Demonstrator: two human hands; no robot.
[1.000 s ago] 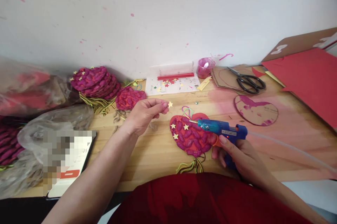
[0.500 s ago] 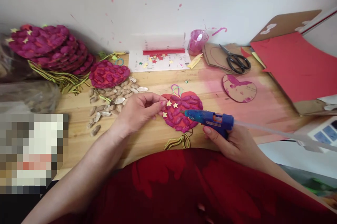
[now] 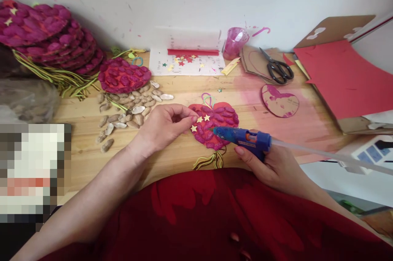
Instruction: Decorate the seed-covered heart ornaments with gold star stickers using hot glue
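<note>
A heart-shaped craft piece (image 3: 225, 122), covered in purple-painted peanut shells, lies on the wooden table before me. It has a cord loop (image 3: 207, 99) at its top and a yellow-and-dark tassel (image 3: 211, 160) below. My left hand (image 3: 167, 127) pinches a small yellow star (image 3: 200, 119) at the heart's left side. Beside it are two more yellow stars, one (image 3: 206, 118) to the right and another (image 3: 193, 129) lower left. In my right hand (image 3: 270, 167) is a blue hot glue gun (image 3: 245, 138), its nozzle pointing left over the heart's middle.
Loose peanut shells (image 3: 138, 109) lie left, below a stack of purple hearts (image 3: 61, 44). Behind are a paper sheet (image 3: 156, 68) with small stars and a stained plastic cup (image 3: 235, 42). Scissors (image 3: 278, 68), a cardboard heart (image 3: 281, 103) and red paper (image 3: 346, 81) lie right.
The camera view has shifted a little. The glue gun's nozzle sits slightly farther left over the heart, while my left hand keeps its pinch on the star.
</note>
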